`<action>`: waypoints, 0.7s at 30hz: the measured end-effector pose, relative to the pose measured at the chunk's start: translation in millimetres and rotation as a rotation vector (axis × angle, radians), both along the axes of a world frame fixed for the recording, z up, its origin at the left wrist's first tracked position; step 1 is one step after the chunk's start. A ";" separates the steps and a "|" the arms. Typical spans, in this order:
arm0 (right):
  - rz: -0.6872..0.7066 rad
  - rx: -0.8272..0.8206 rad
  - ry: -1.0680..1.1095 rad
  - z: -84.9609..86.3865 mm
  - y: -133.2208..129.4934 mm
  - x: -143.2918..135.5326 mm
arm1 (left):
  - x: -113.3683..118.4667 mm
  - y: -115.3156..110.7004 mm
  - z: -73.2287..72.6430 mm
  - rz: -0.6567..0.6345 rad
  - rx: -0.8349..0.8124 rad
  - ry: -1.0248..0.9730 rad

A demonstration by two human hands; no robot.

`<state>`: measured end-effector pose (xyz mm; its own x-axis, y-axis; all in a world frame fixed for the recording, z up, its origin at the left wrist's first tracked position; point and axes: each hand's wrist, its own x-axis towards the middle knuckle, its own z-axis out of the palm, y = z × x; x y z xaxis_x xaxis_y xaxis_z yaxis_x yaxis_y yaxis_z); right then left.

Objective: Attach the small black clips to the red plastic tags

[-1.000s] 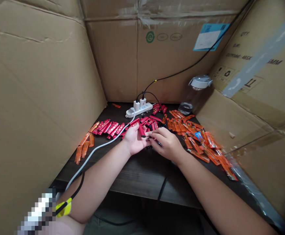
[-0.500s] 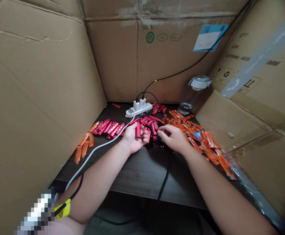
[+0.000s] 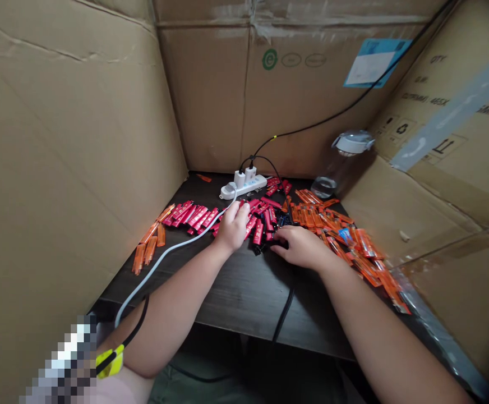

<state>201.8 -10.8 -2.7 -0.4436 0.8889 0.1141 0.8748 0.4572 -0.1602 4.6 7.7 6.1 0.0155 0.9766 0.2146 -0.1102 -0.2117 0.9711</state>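
Observation:
My left hand (image 3: 233, 226) is closed, back of the hand up, at the left side of the red pile. A bit of a red lighter (image 3: 243, 204) shows at its fingertips; the rest is hidden by the hand. My right hand (image 3: 297, 245) is bent over small black pieces (image 3: 284, 220), thumb and fingers drawn together. What lies between those fingertips is too small to tell. Between my hands are several red lighters (image 3: 258, 230), lying loosely with black ends. Orange see-through lighters (image 3: 312, 216) are heaped just beyond my right hand.
A white power strip (image 3: 250, 187) with plugs stands behind the pile. Its grey cord (image 3: 160, 262) crosses the dark table (image 3: 236, 292) on the left. A clear bottle (image 3: 325, 179) stands at the back right. Cardboard walls (image 3: 211, 95) enclose three sides.
My left hand has turned from palm up to palm down with the red lighter and moved slightly away from my right hand. My right hand has dipped lower toward the table. The view has shifted slightly.

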 end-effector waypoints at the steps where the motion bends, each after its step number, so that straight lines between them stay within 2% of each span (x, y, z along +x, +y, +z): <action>1: -0.006 -0.005 -0.004 -0.2 0.2 0.1 | 0.1 0.3 0.6 -0.008 -0.040 -0.034; 5: -0.043 -0.039 0.018 1.3 1.5 1.8 | 1.2 -0.1 3.8 -0.063 -0.185 -0.126; 8: -0.053 -0.051 0.159 2.6 3.9 5.2 | 2.0 0.1 2.9 -0.114 -0.176 -0.152; 11: -0.073 -0.054 0.439 3.4 6.7 8.9 | 2.4 1.4 -0.7 -0.155 -0.084 -0.133; 16: -0.158 -0.225 1.114 4.9 8.7 8.5 | 2.6 1.2 -3.5 -0.208 0.008 -0.028; 18: -0.186 -0.247 1.291 4.7 9.5 7.3 | 2.9 0.4 -3.5 -0.205 0.015 0.034; 20: -0.228 -0.216 1.267 3.9 10.9 7.4 | 3.1 0.0 -3.6 -0.187 0.013 0.072; 21: -0.251 -0.189 1.165 3.4 11.6 8.1 | 3.2 -0.1 -3.7 -0.178 0.011 0.078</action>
<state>209.8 0.8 0.7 0.0269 0.9815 0.1898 0.2220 0.1793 -0.9584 7.8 7.6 2.4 0.2046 0.9546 0.2163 -0.0707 -0.2060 0.9760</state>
